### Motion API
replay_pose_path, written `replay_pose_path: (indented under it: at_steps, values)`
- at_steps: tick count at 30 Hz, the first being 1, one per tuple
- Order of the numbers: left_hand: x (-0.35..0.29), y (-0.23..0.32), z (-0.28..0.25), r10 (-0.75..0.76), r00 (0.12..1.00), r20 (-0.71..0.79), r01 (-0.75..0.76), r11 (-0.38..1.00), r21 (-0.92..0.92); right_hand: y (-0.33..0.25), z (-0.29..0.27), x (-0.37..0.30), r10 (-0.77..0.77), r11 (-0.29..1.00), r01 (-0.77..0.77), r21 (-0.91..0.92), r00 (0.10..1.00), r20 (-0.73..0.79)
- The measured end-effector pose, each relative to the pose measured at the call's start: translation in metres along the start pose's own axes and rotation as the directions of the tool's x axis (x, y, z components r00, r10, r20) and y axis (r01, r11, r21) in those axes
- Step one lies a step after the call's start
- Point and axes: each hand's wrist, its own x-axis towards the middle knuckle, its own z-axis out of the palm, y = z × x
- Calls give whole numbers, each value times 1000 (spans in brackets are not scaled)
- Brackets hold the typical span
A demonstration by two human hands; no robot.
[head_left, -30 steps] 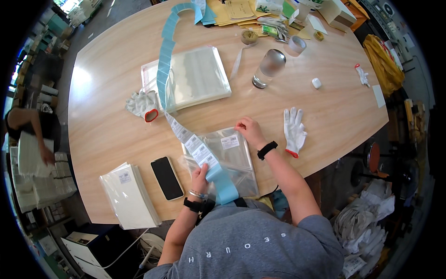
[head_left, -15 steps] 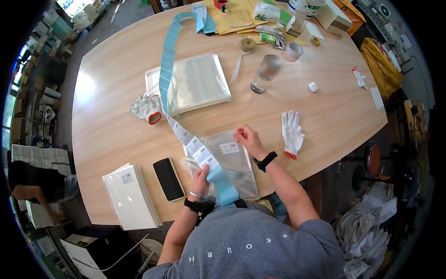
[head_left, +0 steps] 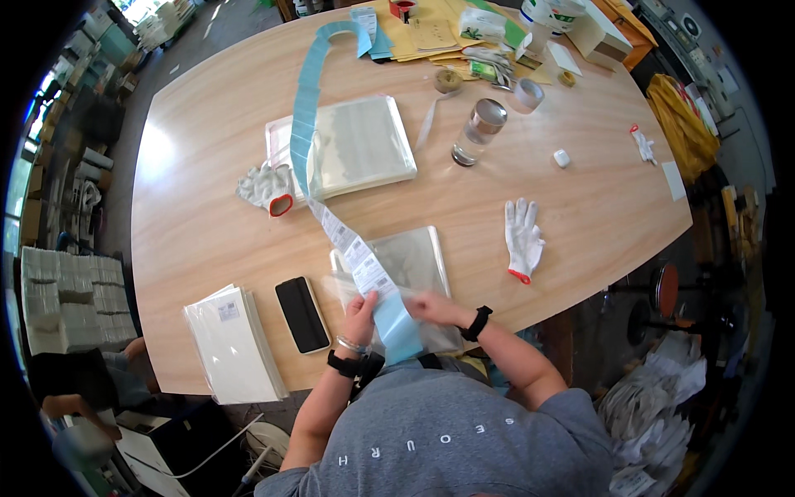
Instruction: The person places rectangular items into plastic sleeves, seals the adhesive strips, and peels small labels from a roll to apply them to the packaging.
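My left hand (head_left: 361, 313) is closed on a strip of labels (head_left: 364, 267), thumb on top. White printed labels show on its far part, and bare blue backing hangs below the hand toward my lap. Under the strip lies a stack of clear plastic bags (head_left: 418, 253) near the table's front edge. My right hand (head_left: 432, 309) is closed over the near part of this stack, its fingers gripping the top bag, whose loose film (head_left: 338, 287) shows out past the left hand. The exact fold of that film is hard to make out.
A black phone (head_left: 302, 315) and a stack of white packets in clear film (head_left: 233, 348) lie to the left. Farther off are a larger stack of clear bags (head_left: 360, 145), a glass of water (head_left: 479, 132) and white gloves (head_left: 523, 236). A person (head_left: 79, 385) is at the lower left.
My right hand has come nearer to me, drawing the top bag from the far edge of the stack. The bag's white label no longer shows. My left hand stays on the strip.
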Motion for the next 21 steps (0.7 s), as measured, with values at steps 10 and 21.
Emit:
replay_pose_path:
  at_steps: [10, 21]
  values:
    - [14, -15, -16, -99, 995, 15, 98, 994, 48, -24, 3, 17, -294, 931, 216, -294, 921, -256]
    - [17, -17, -11, -129, 988, -81, 136, 988, 78, -24, 8, 5, -453, 829, 285, -482, 847, -279]
